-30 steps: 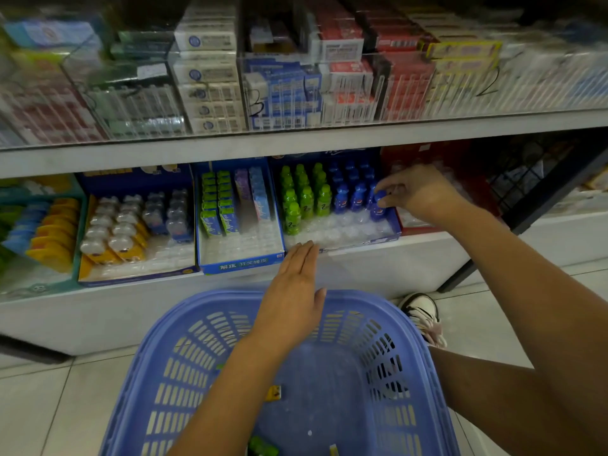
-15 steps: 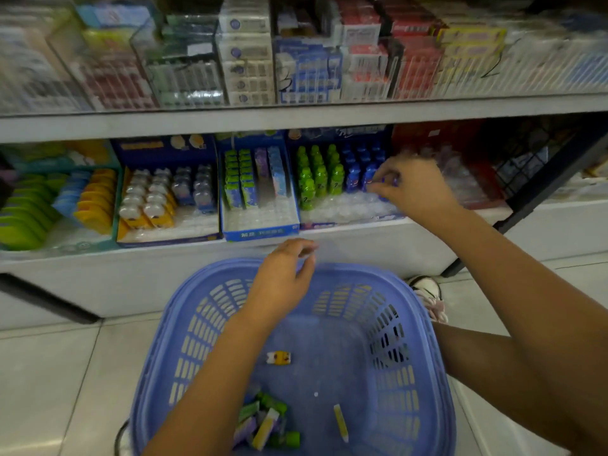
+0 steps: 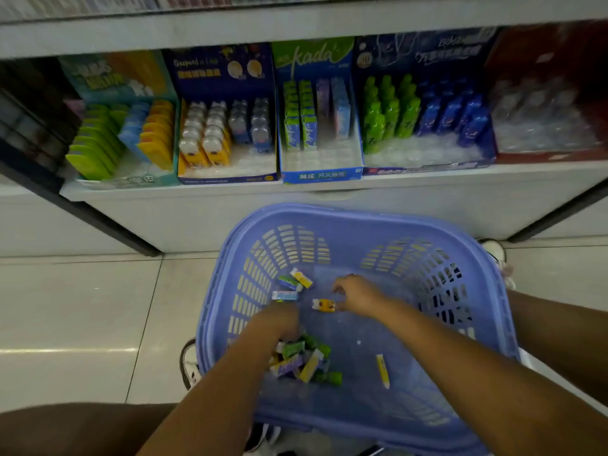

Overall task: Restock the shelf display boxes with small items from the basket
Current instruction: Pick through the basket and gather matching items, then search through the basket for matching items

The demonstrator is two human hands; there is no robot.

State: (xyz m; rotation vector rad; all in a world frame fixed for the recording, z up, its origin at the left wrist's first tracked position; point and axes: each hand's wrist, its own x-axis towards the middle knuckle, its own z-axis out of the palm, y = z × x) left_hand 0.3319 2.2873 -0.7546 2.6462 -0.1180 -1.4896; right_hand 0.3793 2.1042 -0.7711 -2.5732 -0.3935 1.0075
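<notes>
Both hands are now dropping into the lilac-blue perforated plastic basket [image 3: 477, 291] - half a second ago the right hand [image 3: 357, 296] was up at the shelf boxes and the left hand [image 3: 279, 319] was hovering at the rim.

The right hand is curling its fingers at the right end of a small yellow-and-white capsule-shaped item [image 3: 324, 305] lying on the basket floor; I cannot tell whether they are pinching it yet. The left hand is reaching down over the heap of small green, purple and yellow packets [image 3: 302, 360], its fingers hidden under its own back, so I am not calling their state.

I am watching a few risks. The capsule is small and lying flat, so a shallow pinch could be flicking it across the smooth floor. The left hand could be scooping mixed colours at once - and those would be landing in the wrong rows of the blue cardboard display box with green packets [image 3: 320, 174]. The capsule looks to me like stock for the dark blue box of yellow-and-white pieces [image 3: 227, 177], where tightly packed rows could be toppling.
</notes>
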